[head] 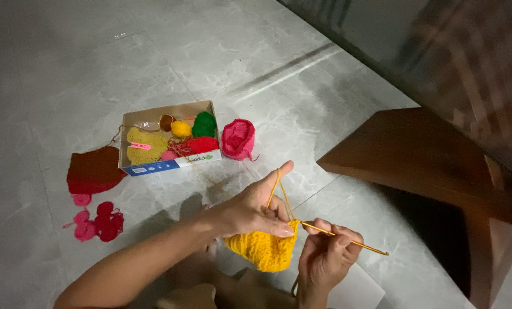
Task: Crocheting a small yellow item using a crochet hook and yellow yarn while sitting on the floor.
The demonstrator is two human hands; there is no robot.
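Note:
My left hand (255, 207) grips the top of a yellow crocheted piece (263, 250), with a strand of yellow yarn (276, 186) looped over its raised forefinger. My right hand (326, 254) pinches a thin golden crochet hook (347, 240), whose tip meets the upper edge of the yellow piece beside my left thumb. The hook's tail points off to the right. Both hands hover low over the grey tiled floor.
A shallow cardboard box (170, 164) holds yellow, green, red and brown yarn balls and a pink clip. Beside it lie a pink yarn ball (238, 138), a dark red knitted piece (93, 170) and pink-red pompoms (98, 222). A brown wooden furniture piece (422, 160) stands at right.

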